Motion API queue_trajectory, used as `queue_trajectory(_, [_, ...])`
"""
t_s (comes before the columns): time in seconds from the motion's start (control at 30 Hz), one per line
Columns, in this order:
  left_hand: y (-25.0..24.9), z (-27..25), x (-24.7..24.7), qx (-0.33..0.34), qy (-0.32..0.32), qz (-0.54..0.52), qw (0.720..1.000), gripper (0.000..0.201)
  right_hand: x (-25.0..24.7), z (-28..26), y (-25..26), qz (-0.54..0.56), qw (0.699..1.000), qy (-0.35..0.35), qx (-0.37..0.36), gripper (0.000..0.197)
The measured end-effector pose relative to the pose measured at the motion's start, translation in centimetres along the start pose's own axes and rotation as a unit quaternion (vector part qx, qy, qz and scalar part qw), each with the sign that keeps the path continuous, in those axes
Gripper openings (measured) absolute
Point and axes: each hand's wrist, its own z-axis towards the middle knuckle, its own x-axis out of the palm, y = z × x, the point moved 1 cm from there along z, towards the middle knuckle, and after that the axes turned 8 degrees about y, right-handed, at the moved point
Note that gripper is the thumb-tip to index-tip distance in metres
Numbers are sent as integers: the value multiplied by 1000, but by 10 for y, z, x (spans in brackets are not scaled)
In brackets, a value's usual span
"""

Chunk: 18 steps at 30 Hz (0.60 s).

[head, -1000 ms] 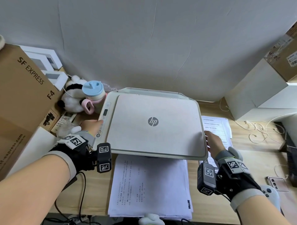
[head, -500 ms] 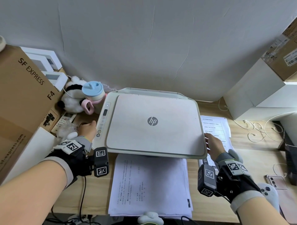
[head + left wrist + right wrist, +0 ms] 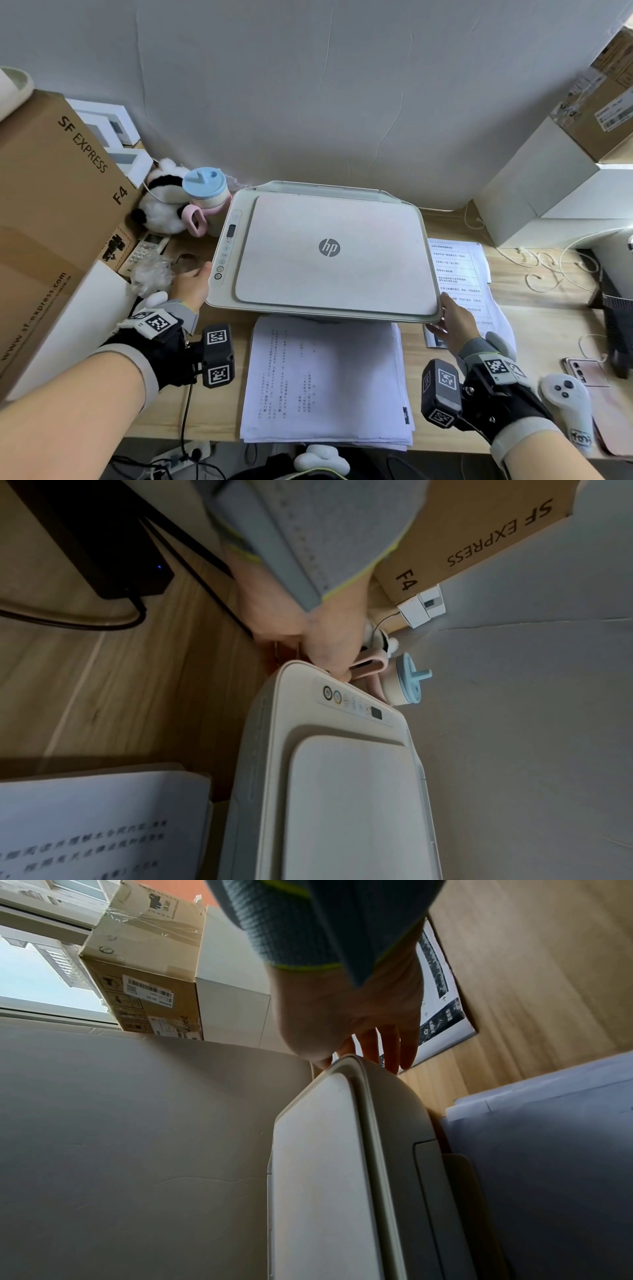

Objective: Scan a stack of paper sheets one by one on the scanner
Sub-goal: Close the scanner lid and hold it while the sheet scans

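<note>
The white HP scanner (image 3: 329,246) stands mid-desk with its lid down. In the wrist views the scanner (image 3: 342,791) (image 3: 325,1164) fills the lower half. A stack of printed paper sheets (image 3: 325,377) (image 3: 95,818) (image 3: 548,1150) lies flat in front of it. My left hand (image 3: 191,284) (image 3: 308,642) rests against the scanner's front left corner, just beside the button panel (image 3: 227,245), with one fingertip on the rim. At the front right corner, my right hand (image 3: 452,322) (image 3: 359,1042) has its thumb on the lid's edge and straight fingers down the side.
More printed sheets (image 3: 459,270) lie right of the scanner. A large SF Express box (image 3: 51,212), a panda plush (image 3: 161,202), a blue-lidded cup (image 3: 205,188) and a remote (image 3: 147,248) crowd the left. White boxes (image 3: 548,192), cables (image 3: 548,274), a phone (image 3: 585,371) sit right.
My left hand has drawn back from the button panel to the scanner's left side. My right hand has slid along the right edge toward the front corner.
</note>
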Motion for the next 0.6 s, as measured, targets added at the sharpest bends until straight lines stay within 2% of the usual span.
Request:
queue_trajectory(0.37, [-7, -15, 2, 26, -21, -23, 999, 37, 4, -4, -7, -9, 998, -19, -55, 29])
queue_trajectory(0.6, [-5, -17, 2, 30, -29, -24, 999, 37, 2, 1, -9, -45, 996, -36, -61, 29])
